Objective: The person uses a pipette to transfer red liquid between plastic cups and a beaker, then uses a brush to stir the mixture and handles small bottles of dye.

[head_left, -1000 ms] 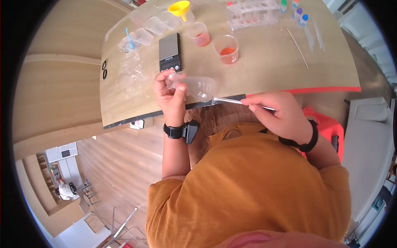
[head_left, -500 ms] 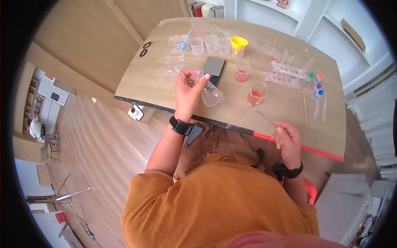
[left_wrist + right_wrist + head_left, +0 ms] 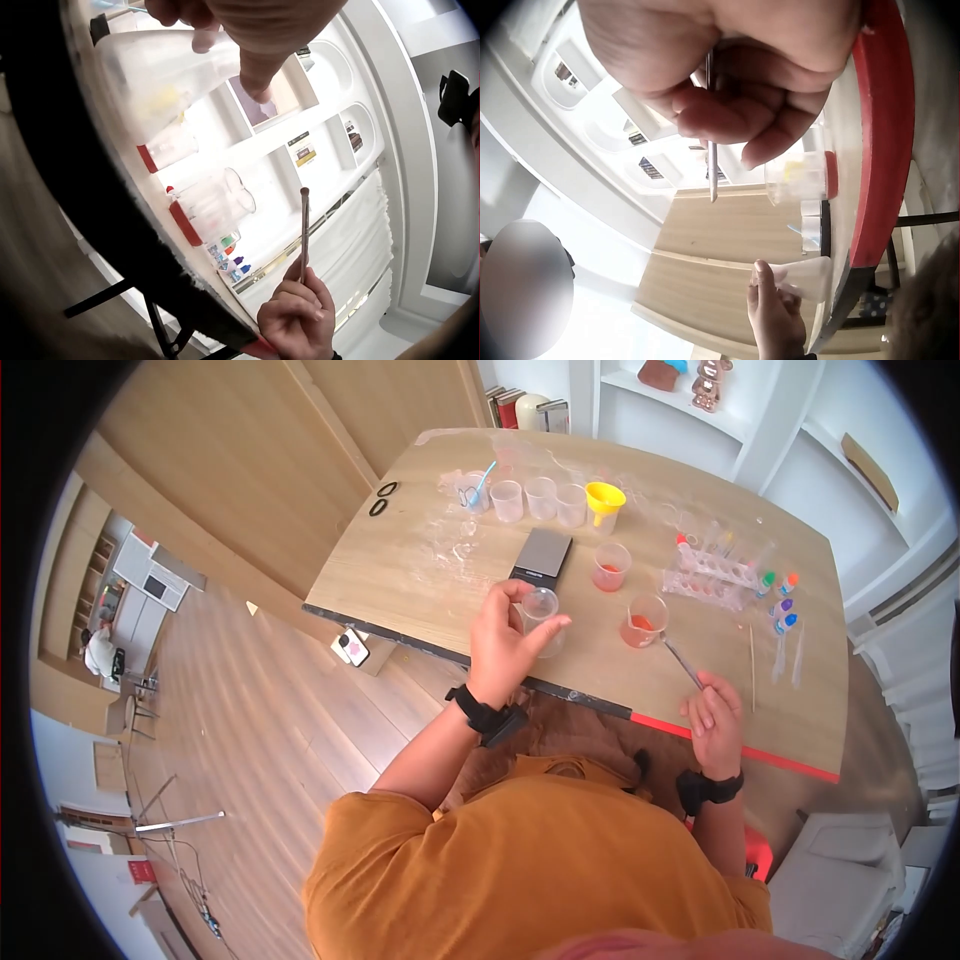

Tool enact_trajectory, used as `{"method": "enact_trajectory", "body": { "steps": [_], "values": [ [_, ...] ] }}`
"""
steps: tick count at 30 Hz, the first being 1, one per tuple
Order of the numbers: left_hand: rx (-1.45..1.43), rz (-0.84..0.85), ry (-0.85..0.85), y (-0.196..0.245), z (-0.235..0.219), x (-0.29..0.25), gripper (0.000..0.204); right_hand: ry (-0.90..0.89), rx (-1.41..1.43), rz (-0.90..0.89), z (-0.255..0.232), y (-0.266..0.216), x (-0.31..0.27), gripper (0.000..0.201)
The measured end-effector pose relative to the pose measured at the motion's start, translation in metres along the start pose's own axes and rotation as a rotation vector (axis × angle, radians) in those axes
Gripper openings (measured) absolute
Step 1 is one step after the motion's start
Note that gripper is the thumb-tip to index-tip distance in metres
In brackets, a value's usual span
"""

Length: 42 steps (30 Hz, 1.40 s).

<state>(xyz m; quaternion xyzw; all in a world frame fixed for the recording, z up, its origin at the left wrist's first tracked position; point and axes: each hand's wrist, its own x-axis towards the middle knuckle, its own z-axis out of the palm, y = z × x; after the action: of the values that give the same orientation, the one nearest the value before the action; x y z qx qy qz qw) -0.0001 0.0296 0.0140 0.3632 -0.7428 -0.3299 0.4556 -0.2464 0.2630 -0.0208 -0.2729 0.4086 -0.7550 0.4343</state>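
Observation:
A clear plastic conical flask is held by its neck in my left hand, mouth up, near the table's front edge. The left wrist view shows the see-through flask body below the fingers, with no colour inside. My right hand pinches a thin silvery rod between thumb and fingers. Its far end overlaps the rim area of a beaker with orange-red liquid in the head view. In the left wrist view the rod points up, beside the beakers. A second beaker of reddish liquid stands behind.
A digital scale sits behind the flask. Several plastic cups line the back, one under a yellow funnel. To the right are a test tube rack, dropper bottles and a wooden stick.
The flask has gone from lying tilted on its side to upright in my left hand. The rod has moved away from the flask to beside the orange-red beaker. The head view has shifted.

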Motion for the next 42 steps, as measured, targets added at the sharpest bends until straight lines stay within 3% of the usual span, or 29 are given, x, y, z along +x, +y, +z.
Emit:
{"method": "enact_trajectory", "body": {
  "steps": [5, 7, 10, 14, 19, 21, 32, 37, 39, 42],
  "values": [
    [0.042, 0.028, -0.060, -0.003, -0.011, -0.007, 0.055, -0.002, -0.074, 0.012, 0.003, 0.000, -0.002, 0.025],
    [-0.023, 0.113, -0.054, -0.004, -0.013, -0.006, 0.049, -0.019, -0.098, 0.010, 0.004, 0.000, -0.003, 0.025],
    [-0.120, 0.046, -0.112, -0.014, -0.024, -0.001, 0.045, -0.021, -0.101, 0.014, 0.004, 0.000, -0.003, 0.025],
    [-0.305, -0.103, 0.172, -0.036, -0.058, 0.035, 0.026, -0.013, -0.102, 0.008, 0.006, -0.003, -0.004, 0.024],
    [0.027, -0.084, 0.344, -0.089, -0.119, 0.099, 0.040, -0.032, -0.117, -0.003, 0.006, -0.001, -0.004, 0.025],
    [0.033, -0.075, 0.350, -0.116, -0.133, 0.115, 0.041, -0.019, -0.113, 0.001, 0.007, -0.001, -0.004, 0.025],
    [0.151, -0.117, 0.350, -0.170, -0.135, 0.128, 0.047, -0.007, -0.083, -0.052, 0.008, 0.001, -0.003, 0.020],
    [0.207, -0.166, 0.332, -0.158, -0.132, 0.119, 0.064, -0.032, -0.031, -0.046, 0.003, 0.003, -0.003, 0.016],
    [0.373, -0.020, 0.438, -0.147, -0.124, 0.101, 0.078, -0.043, -0.001, -0.050, 0.002, 0.002, -0.004, 0.016],
    [0.413, 0.057, 0.350, -0.089, -0.101, 0.063, 0.075, -0.067, 0.043, -0.078, -0.003, 0.005, -0.007, 0.016]
  ]
}}
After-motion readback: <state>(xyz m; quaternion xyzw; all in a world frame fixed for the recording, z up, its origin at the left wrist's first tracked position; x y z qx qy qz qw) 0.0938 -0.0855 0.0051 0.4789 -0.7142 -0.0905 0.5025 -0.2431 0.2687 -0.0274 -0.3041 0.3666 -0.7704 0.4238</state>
